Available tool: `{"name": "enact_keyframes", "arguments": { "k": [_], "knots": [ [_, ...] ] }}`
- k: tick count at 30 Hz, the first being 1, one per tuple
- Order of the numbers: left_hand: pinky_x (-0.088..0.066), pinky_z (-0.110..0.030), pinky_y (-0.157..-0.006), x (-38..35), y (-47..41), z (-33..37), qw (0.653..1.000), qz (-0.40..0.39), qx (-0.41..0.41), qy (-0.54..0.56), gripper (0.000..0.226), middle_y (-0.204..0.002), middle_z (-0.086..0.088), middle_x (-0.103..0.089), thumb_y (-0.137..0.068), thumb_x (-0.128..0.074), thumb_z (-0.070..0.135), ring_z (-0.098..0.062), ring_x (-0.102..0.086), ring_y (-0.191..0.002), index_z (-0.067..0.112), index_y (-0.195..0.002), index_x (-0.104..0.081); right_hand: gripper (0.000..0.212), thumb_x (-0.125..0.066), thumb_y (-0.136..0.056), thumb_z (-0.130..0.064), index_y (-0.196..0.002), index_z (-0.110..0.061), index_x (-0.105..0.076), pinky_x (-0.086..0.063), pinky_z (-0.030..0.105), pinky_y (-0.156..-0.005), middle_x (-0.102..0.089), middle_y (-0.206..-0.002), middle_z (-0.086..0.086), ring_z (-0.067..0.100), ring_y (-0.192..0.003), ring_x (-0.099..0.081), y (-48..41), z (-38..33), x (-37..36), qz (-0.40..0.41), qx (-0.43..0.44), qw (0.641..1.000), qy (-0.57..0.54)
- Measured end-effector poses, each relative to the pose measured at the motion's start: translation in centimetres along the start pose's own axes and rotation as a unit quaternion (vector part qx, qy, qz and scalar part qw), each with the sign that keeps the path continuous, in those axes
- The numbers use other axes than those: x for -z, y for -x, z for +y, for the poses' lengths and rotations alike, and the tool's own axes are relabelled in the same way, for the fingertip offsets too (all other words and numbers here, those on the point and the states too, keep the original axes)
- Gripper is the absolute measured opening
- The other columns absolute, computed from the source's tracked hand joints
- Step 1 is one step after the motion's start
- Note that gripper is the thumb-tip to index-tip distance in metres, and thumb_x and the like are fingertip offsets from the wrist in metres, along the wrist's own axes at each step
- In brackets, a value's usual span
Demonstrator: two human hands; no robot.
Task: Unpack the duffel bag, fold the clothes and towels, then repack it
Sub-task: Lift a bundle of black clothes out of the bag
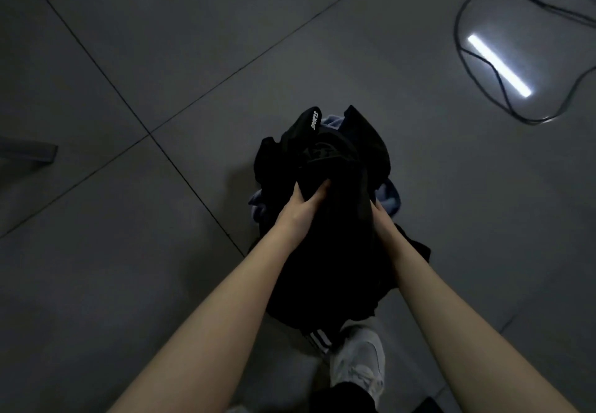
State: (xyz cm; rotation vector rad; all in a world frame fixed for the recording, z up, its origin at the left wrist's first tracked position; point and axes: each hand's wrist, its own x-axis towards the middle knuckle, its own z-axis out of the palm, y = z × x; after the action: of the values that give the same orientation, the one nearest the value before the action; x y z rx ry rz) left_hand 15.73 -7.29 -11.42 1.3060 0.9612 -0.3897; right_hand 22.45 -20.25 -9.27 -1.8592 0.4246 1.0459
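Hands: left hand (300, 211) and right hand (381, 217) grip the black bundle (338, 157), one on each side.
Progress: early, I'd say; nothing folded in view, and blue-grey cloth (391, 199) is tangled beneath.
Left: folding and repacking.

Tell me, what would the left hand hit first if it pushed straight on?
The left hand already grips the black fabric, so more of that; past it probably the floor, though depth is unclear.

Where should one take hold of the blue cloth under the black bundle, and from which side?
Probably pinch the rounded fold of the blue cloth that sticks out on the right, coming from the right with the right hand, which is nearest. The rest lies mostly hidden under the black bundle.
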Motion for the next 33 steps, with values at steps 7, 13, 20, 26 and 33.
{"name": "enact_keyframes", "arguments": {
  "k": [7,13,20,26,33],
  "knots": [
    [-0.025,-0.042,-0.116,0.1,7.9,3.4,0.998,-0.01,-0.007,0.068,0.107,-0.144,0.006,-0.044,-0.055,-0.058,0.087,-0.023,-0.039,-0.134,0.037,-0.145,-0.029,0.056,-0.036,-0.099,-0.039,-0.15,-0.019,-0.022,-0.033,0.023,-0.083,-0.035,-0.148,0.003,0.026,-0.133,-0.037,8.3,-4.5,1.3,-0.032,-0.03,0.999,0.022],
    [-0.036,-0.041,-0.11,2.2,15.9,8.9,0.995,-0.001,-0.034,0.091,0.109,-0.124,0.015,-0.053,-0.044,-0.06,0.087,-0.018,-0.05,-0.122,0.043,-0.14,-0.034,0.064,-0.042,-0.093,-0.049,-0.15,-0.023,-0.024,-0.044,0.032,-0.08,-0.041,-0.145,0.007,0.03,-0.127,-0.046,16.7,-9.5,1.6,-0.045,-0.046,0.997,-0.04],
    [-0.037,-0.044,-0.109,5.7,26.0,15.1,0.991,0.024,-0.063,0.119,0.114,-0.132,0.008,-0.054,-0.035,-0.061,0.093,-0.021,-0.05,-0.124,0.048,-0.137,-0.035,0.064,-0.046,-0.091,-0.047,-0.148,-0.024,-0.027,-0.047,0.033,-0.077,-0.041,-0.145,0.007,0.03,-0.125,-0.047,27.4,-16.2,1.2,-0.062,-0.011,0.996,-0.064],
    [-0.037,-0.042,-0.109,9.6,36.8,21.1,0.987,0.039,-0.09,0.131,0.114,-0.132,0.009,-0.054,-0.038,-0.061,0.09,-0.02,-0.05,-0.123,0.044,-0.139,-0.035,0.083,-0.052,-0.072,-0.06,-0.146,-0.029,-0.031,-0.047,0.034,-0.079,-0.05,-0.134,0.002,0.019,-0.1,-0.054,38.5,-21.9,0.3,-0.118,0.027,0.992,-0.045],
    [-0.037,-0.036,-0.108,14.1,48.2,24.7,0.972,0.123,-0.121,0.161,0.102,-0.117,0.017,-0.053,-0.046,-0.056,0.081,-0.013,-0.05,-0.117,0.045,-0.14,-0.036,0.072,-0.055,-0.078,-0.055,-0.143,-0.026,-0.039,-0.049,0.029,-0.068,-0.058,-0.12,0.0,0.014,-0.098,-0.06,48.1,-26.0,-2.3,-0.186,0.058,0.981,-0.007]
  ]
}}
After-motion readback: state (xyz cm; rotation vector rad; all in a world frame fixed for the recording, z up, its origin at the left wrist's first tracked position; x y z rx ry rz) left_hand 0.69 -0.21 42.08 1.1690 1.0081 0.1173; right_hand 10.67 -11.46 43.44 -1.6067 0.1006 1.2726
